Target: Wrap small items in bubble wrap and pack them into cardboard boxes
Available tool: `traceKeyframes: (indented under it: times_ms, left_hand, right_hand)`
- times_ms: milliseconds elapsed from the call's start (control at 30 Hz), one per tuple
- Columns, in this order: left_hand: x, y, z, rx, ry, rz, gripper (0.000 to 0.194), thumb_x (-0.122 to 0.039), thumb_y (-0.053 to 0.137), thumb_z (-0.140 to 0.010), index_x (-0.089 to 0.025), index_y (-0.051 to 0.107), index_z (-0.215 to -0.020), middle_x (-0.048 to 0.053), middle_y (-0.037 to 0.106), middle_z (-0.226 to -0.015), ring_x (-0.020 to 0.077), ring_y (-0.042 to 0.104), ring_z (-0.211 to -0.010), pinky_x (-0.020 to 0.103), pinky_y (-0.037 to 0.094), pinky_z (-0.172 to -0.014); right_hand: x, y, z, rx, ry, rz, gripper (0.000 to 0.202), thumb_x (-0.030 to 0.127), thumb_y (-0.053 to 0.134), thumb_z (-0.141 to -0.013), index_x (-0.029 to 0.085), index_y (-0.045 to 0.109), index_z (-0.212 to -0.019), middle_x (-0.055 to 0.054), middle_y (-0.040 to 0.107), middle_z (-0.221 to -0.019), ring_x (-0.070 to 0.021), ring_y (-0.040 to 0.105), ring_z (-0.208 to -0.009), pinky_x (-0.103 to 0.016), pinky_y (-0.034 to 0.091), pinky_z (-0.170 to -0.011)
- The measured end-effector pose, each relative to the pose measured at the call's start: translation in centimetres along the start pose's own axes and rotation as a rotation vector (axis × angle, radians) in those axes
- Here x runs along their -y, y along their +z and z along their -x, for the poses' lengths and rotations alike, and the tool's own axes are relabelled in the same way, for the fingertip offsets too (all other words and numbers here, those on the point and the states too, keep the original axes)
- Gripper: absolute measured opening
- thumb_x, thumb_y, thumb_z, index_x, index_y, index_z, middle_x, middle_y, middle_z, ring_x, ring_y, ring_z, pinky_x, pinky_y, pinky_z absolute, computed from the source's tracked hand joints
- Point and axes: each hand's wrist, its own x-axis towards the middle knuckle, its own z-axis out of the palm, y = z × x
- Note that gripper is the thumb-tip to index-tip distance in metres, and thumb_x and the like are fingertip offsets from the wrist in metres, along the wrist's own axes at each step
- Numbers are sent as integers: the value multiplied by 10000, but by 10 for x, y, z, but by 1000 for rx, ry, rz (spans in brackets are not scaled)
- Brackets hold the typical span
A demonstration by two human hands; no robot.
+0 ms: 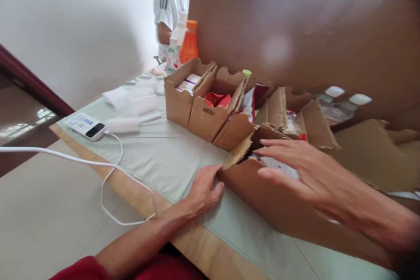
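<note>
Cardboard box (259,197), lower right of frame: brace it with the left hand (204,191) (can't tell that grip); right hand (306,167) is released, so dip in gently.

The right hand (303,166) partly hides the contents (278,165) of the nearest box (259,201).

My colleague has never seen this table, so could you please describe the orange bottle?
Find the left edge of the large cardboard panel. Just beyond the leftmost open box stands the orange bottle. Its cap and body are orange, unlike the paler bottles beside it.
</note>
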Motion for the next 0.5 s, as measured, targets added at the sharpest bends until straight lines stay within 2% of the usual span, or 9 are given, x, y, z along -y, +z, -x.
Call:
traceKeyframes:
  times_ms: [67,100,133,200,267,333,433,500]
  left_hand:
    - [-2,-18,8,2,12,17,487,-207,639,-803,-205,657,-1289,122,714,-1288,301,636,-1212,497,482,-1092]
    - [-3,-29,14,-8,12,25,455,-202,633,-810,-214,671,-1263,116,716,-1286,293,635,-1220,488,479,-1100]
    - [-3,-41,20,-24,8,31,422,-199,624,-820,-220,682,-1238,112,719,-1279,288,637,-1217,483,479,-1100]
    - [-4,-65,34,-65,-10,45,371,-192,594,-851,-220,689,-1208,108,726,-1255,277,652,-1185,472,497,-1076]
    - [-5,-86,47,-96,-29,63,341,-175,558,-871,-219,693,-1181,96,742,-1208,259,677,-1129,442,529,-1023]
    - [-4,-103,59,-115,-44,76,329,-158,543,-868,-215,700,-1151,83,758,-1151,248,698,-1081,408,552,-969]
    - [1,-119,76,-145,-101,95,294,-188,563,-869,-208,723,-1116,85,771,-1082,255,716,-1028,388,572,-897]
    - [8,-125,86,-157,-159,141,279,-237,571,-885,-214,739,-1107,86,772,-1058,258,718,-1011,383,577,-872]
  right_hand:
    - [23,-6,3,-165,5,17,334,558,521,-971,409,783,-1115,7,801,-1099,-288,730,-1075,-477,512,-984]
    - [38,-7,3,-208,-16,9,302,506,525,-986,430,757,-1162,15,797,-1109,-271,734,-1061,-468,521,-989]
    - [55,-4,0,-216,-61,-10,282,459,541,-991,428,738,-1191,10,796,-1101,-260,741,-1026,-456,544,-963]
    - [88,14,-17,-146,-175,-68,231,369,598,-979,357,740,-1161,-28,794,-1098,-260,740,-996,-440,589,-892]
    - [113,47,-49,-16,-237,-120,168,288,645,-953,260,758,-1074,-89,756,-1232,-292,702,-1127,-462,598,-928]
    - [127,89,-95,99,-247,-153,161,244,697,-917,198,767,-1055,-155,624,-1455,-334,597,-1320,-525,544,-1049]
    - [140,152,-174,221,-197,-212,247,206,736,-892,171,766,-1135,-181,478,-1592,-340,469,-1455,-528,427,-1169]
    - [148,187,-221,265,-161,-259,441,182,760,-865,173,699,-1302,-185,408,-1639,-340,402,-1502,-528,363,-1207]
